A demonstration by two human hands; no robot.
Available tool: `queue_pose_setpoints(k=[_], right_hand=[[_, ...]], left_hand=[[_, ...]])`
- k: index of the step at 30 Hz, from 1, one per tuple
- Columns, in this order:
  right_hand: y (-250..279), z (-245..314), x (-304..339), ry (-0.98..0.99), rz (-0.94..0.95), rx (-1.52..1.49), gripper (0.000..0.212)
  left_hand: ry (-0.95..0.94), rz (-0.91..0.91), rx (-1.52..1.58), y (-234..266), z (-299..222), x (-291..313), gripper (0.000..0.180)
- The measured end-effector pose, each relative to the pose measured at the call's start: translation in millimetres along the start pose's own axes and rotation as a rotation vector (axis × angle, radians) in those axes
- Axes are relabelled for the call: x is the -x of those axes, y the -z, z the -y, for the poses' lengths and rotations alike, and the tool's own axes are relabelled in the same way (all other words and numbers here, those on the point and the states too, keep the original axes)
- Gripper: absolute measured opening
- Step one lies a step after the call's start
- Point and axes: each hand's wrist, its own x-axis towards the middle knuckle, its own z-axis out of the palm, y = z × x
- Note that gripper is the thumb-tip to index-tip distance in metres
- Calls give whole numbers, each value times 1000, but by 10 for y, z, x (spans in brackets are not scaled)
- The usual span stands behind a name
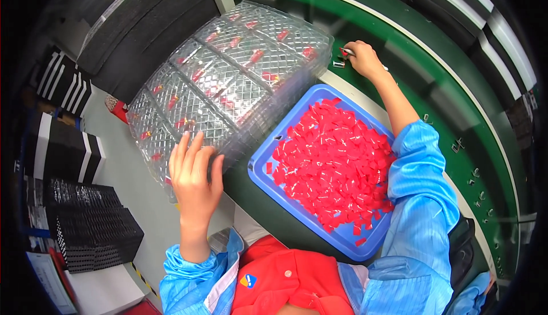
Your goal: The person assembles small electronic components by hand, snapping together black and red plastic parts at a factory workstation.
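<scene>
My left hand (195,179) lies with fingers stretched out on the near edge of a tall stack of clear plastic blister trays (228,69). Small red-and-clear pieces sit spread over the top tray's slots. Farther off to the right, my right hand (363,59) is over a green conveyor belt (411,69), its thumb and fingers pinching a small pale piece with a red bit (347,51); its exact kind is too small to tell. Close below those fingertips lies a small shiny metal part (338,64) on the belt. Between my arms, a blue tray (311,236) holds a heap of small red tabs (331,161).
More small metal parts (458,145) lie scattered along the belt on the right. Stacked black trays (94,226) and black-and-white boxes (63,149) stand at the left. Dark panels (148,23) rise behind the clear stack. Another person's blue sleeve (469,297) shows at the lower right.
</scene>
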Motion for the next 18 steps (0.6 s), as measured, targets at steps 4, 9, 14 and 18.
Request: queue_pose_setpoints(k=[4, 9, 14, 18], right_hand=[[260, 518, 153, 112, 19, -134, 26], [597, 1148, 623, 442, 57, -138, 21], [799, 1420, 975, 481, 81, -182, 23], [1059, 1505, 1215, 421, 99, -219, 26]], left_hand=[[37, 86, 8, -59, 113, 38, 13], [-11, 24, -16, -89, 123, -35, 13], [117, -74, 93, 36, 104, -105, 16], [240, -425, 265, 164, 177, 58, 16]])
